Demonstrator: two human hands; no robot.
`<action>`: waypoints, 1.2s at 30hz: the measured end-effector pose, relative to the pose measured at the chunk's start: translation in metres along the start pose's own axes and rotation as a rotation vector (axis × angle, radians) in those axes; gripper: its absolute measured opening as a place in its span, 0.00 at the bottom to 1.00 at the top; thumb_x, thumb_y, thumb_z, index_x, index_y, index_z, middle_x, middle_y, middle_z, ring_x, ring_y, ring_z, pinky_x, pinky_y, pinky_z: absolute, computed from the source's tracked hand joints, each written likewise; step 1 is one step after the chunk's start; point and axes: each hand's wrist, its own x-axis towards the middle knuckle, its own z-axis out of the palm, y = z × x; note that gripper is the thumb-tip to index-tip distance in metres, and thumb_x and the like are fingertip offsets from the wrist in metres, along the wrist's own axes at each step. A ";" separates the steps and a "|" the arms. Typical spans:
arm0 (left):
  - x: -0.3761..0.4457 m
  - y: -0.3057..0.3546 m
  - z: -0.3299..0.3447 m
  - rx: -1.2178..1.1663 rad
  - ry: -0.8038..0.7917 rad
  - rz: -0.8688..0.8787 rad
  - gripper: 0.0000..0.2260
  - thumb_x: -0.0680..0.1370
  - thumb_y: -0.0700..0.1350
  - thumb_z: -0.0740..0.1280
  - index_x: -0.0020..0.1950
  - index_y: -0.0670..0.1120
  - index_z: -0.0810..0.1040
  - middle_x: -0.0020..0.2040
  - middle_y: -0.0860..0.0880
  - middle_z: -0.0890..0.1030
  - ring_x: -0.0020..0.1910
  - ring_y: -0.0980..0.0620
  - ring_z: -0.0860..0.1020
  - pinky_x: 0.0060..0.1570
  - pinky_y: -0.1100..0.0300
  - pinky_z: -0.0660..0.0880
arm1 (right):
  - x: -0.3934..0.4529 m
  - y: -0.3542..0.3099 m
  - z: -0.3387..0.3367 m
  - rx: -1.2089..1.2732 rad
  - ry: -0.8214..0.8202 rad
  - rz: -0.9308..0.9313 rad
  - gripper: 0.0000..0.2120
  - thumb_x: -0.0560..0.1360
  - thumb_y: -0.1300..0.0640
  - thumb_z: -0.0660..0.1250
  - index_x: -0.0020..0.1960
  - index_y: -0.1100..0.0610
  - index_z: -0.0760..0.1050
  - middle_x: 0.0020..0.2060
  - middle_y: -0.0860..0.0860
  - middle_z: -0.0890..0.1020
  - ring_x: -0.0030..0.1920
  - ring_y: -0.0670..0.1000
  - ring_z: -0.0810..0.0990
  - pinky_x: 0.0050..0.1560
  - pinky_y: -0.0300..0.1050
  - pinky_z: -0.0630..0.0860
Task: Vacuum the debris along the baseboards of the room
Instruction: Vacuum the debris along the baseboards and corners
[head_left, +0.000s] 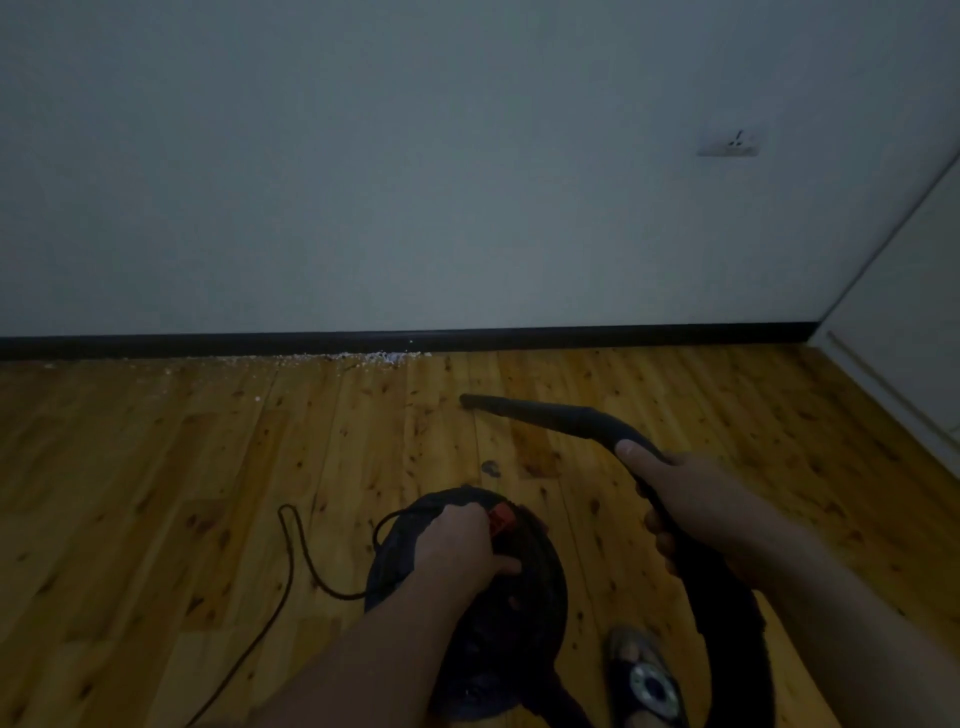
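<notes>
At the far left, a thin line of pale debris (358, 357) lies on the wood floor (156, 467), pressed against the dark baseboard (208, 345). It is thickest near the middle of the wall and thins out toward the left. A few loose crumbs lie a little away from the wall.

Next comes the cord (291, 561). It makes a loose loop on the floor and runs to the vacuum (467, 597), a dark round body that stands on the floor well apart from the debris. I think the cord is left slack so that the body can be pulled along the wall.

The left hand (457, 545) is on top of the vacuum, with fingers curled around a dark part there, just beside a red piece (501, 519). That piece may be the switch, but the picture is too dark to be sure. Probably this hand is there to steady the body or to start it.

To the right, the right hand (675, 499) grips the black hose handle, thumb laid along the top. The nozzle (498, 405) points left and toward the wall, with its tip low over the floor, near the right end of the debris but not yet at it. This grip lets the person aim the tip into the corner where the floor meets the baseboard.

Below, a foot in a sandal (644, 675) stands beside the hose. On the wall at the right there is a socket (730, 143).
</notes>
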 end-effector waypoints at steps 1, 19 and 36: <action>-0.003 0.000 0.001 0.001 0.002 0.000 0.25 0.72 0.60 0.78 0.60 0.46 0.77 0.49 0.50 0.78 0.46 0.51 0.77 0.45 0.57 0.76 | -0.003 0.002 0.000 -0.009 -0.002 -0.003 0.23 0.82 0.40 0.63 0.43 0.60 0.76 0.23 0.50 0.74 0.23 0.50 0.72 0.31 0.46 0.73; 0.008 -0.024 -0.009 0.009 0.064 -0.054 0.24 0.69 0.59 0.80 0.56 0.48 0.79 0.50 0.50 0.81 0.48 0.50 0.79 0.43 0.56 0.74 | 0.042 -0.015 0.060 0.081 0.020 -0.091 0.21 0.82 0.41 0.63 0.45 0.59 0.76 0.27 0.51 0.74 0.25 0.49 0.73 0.27 0.42 0.73; 0.041 -0.121 -0.068 0.059 0.034 -0.085 0.22 0.66 0.62 0.81 0.40 0.51 0.73 0.39 0.53 0.76 0.44 0.48 0.78 0.44 0.53 0.74 | 0.108 -0.043 0.107 0.345 -0.032 0.080 0.20 0.81 0.40 0.65 0.43 0.57 0.75 0.30 0.53 0.74 0.28 0.51 0.73 0.31 0.45 0.74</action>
